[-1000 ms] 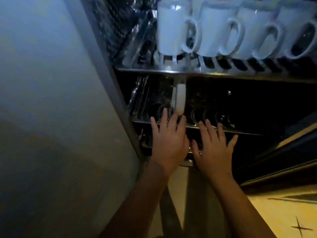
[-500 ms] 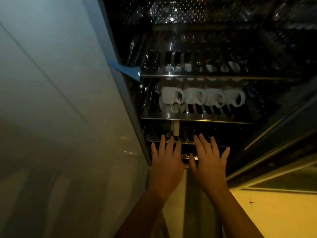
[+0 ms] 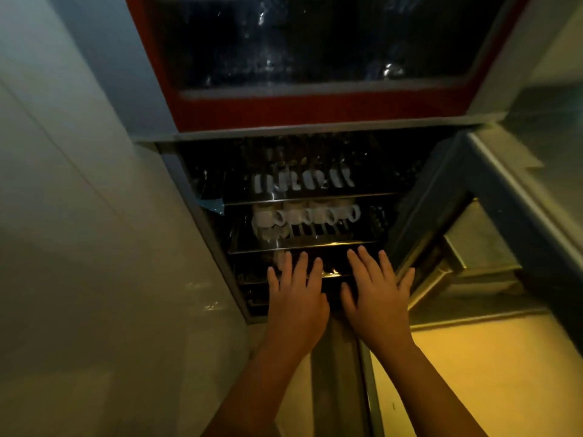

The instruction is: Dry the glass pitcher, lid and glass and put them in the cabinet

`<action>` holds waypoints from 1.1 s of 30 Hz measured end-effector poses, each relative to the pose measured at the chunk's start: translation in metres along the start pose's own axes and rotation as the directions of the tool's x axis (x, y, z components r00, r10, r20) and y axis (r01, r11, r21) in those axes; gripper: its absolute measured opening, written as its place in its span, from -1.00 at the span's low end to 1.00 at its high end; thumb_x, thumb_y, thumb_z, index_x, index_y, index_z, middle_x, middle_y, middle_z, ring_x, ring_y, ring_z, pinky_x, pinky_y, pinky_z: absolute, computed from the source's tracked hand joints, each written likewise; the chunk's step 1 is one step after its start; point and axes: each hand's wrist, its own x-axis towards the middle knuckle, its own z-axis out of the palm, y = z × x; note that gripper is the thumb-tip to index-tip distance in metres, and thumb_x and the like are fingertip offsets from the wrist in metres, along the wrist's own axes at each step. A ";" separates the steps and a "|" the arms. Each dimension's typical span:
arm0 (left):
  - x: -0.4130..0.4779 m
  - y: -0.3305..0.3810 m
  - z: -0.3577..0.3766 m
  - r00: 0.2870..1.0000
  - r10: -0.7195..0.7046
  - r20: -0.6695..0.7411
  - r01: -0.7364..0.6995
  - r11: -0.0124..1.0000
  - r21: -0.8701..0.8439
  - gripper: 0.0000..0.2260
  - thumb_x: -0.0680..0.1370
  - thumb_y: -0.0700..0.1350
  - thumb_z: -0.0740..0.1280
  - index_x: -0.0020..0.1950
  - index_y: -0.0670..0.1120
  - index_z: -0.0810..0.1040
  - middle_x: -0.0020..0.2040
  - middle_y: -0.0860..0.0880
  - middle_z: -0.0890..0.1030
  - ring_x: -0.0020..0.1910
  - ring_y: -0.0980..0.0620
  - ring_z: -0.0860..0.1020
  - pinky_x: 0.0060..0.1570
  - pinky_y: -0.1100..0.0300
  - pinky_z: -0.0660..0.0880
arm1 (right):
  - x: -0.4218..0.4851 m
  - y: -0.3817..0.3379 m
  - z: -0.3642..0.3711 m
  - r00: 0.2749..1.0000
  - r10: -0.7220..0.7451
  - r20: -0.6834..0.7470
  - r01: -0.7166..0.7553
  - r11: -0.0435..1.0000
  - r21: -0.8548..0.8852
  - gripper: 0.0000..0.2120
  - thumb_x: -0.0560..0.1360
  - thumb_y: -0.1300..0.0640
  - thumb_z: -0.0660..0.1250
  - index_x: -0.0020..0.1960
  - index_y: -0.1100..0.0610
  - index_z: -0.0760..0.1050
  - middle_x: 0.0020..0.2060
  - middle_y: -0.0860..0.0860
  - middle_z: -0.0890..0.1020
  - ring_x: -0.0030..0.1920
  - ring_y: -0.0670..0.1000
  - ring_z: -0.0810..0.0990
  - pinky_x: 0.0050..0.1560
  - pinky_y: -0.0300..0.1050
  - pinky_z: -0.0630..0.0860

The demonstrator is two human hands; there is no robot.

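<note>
I look up into an open cabinet (image 3: 195, 247) with metal rack shelves. My left hand (image 3: 296, 294) and my right hand (image 3: 375, 294) are raised side by side at the lowest rack (image 3: 252, 279), fingers straight and spread, holding nothing. Whether the fingertips touch the rack edge is unclear. The lowest shelves are dark, and I cannot make out the glass pitcher, its lid or the glass there.
White mugs (image 3: 303, 216) stand in a row on the middle rack, with more white ware (image 3: 303, 181) on the rack above. The cabinet door (image 3: 441, 216) hangs open on the right. A red-framed glass-front cabinet (image 3: 315, 115) sits above. A grey panel (image 3: 94, 216) fills the left.
The view has pulled back and tilted up, so the mugs look smaller and the red-framed cabinet has come into sight. Both hands stay flat and empty at the lowest rack.
</note>
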 end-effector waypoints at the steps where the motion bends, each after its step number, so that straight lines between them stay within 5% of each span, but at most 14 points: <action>1: -0.001 0.006 -0.006 1.000 0.009 0.008 -0.009 1.000 -0.018 -0.48 0.63 -0.01 0.08 0.54 -0.01 -0.04 0.56 -0.06 -0.04 0.52 -0.10 -0.17 0.28 -0.04 -0.37 | 0.000 0.002 -0.010 1.000 0.018 0.001 -0.018 1.000 0.001 -0.43 0.26 0.13 0.55 0.23 0.17 0.51 0.19 0.15 0.57 0.23 0.28 0.48 0.15 0.43 0.11; 3: -0.002 0.016 -0.015 0.999 0.030 -0.012 -0.031 0.999 -0.032 -0.51 0.63 -0.01 0.09 0.54 -0.01 0.04 0.55 -0.06 0.02 0.52 -0.12 -0.09 0.33 -0.09 -0.30 | 0.002 0.005 -0.029 0.999 0.040 -0.002 -0.040 0.999 -0.009 -0.42 0.23 0.12 0.56 0.22 0.17 0.52 0.18 0.14 0.57 0.22 0.28 0.49 0.14 0.43 0.14; 6: 0.003 0.035 -0.035 0.993 0.115 -0.039 -0.115 0.993 -0.012 -0.55 0.48 0.00 0.24 0.37 -0.07 0.43 0.38 -0.13 0.42 0.37 -0.23 0.36 0.26 -0.24 0.12 | 0.007 0.009 -0.050 0.998 0.056 -0.022 -0.057 0.997 -0.049 -0.41 0.22 0.09 0.57 0.21 0.14 0.53 0.18 0.13 0.58 0.21 0.26 0.51 0.12 0.39 0.15; 9: 0.010 0.054 -0.052 0.984 0.176 0.019 -0.176 0.984 0.001 -0.53 0.64 0.01 0.06 0.53 0.01 0.06 0.55 -0.04 0.03 0.52 -0.12 -0.08 0.33 -0.07 -0.27 | 0.014 0.015 -0.068 0.995 0.095 -0.031 -0.096 0.994 -0.044 -0.40 0.24 0.08 0.56 0.24 0.13 0.51 0.20 0.12 0.57 0.21 0.25 0.51 0.11 0.39 0.26; 11: 0.015 0.063 -0.061 0.979 0.202 0.018 -0.203 0.979 0.005 -0.52 0.65 0.04 0.00 0.54 0.04 -0.07 0.56 0.00 -0.08 0.52 -0.06 -0.20 0.38 -0.05 -0.31 | 0.016 0.019 -0.080 0.992 0.124 -0.030 -0.125 0.992 -0.034 -0.40 0.26 0.08 0.55 0.26 0.12 0.49 0.21 0.12 0.56 0.23 0.25 0.49 0.14 0.35 0.20; 15: 0.023 0.082 -0.080 0.963 0.268 0.016 -0.268 0.963 -0.012 -0.52 0.65 0.04 0.00 0.54 0.03 -0.06 0.56 0.00 -0.06 0.52 -0.05 -0.19 0.41 -0.08 -0.27 | 0.019 0.024 -0.108 0.984 0.178 0.005 -0.178 0.984 -0.003 -0.42 0.42 0.07 0.41 0.39 0.09 0.35 0.36 0.10 0.41 0.38 0.24 0.31 0.28 0.31 0.09; 19: 0.030 0.094 -0.097 0.945 0.327 -0.017 -0.327 0.945 -0.010 -0.52 0.65 0.04 0.00 0.54 0.03 -0.05 0.56 0.01 -0.06 0.52 -0.04 -0.19 0.41 -0.08 -0.27 | 0.027 0.030 -0.138 0.973 0.217 0.072 -0.218 0.976 0.007 -0.43 0.60 0.02 0.08 0.52 -0.03 -0.09 0.52 -0.04 -0.01 0.51 0.09 -0.11 0.43 0.18 -0.17; 33: 0.051 0.152 -0.121 0.848 0.529 -0.025 -0.530 0.847 -0.050 -0.51 0.64 0.03 0.04 0.54 0.05 -0.05 0.55 0.03 -0.03 0.52 -0.01 -0.15 0.43 -0.09 -0.20 | 0.019 0.058 -0.205 0.903 0.429 0.030 -0.423 0.898 -0.120 -0.39 0.58 -0.07 0.11 0.51 -0.07 -0.14 0.51 -0.06 -0.01 0.51 0.09 -0.09 0.43 0.22 -0.08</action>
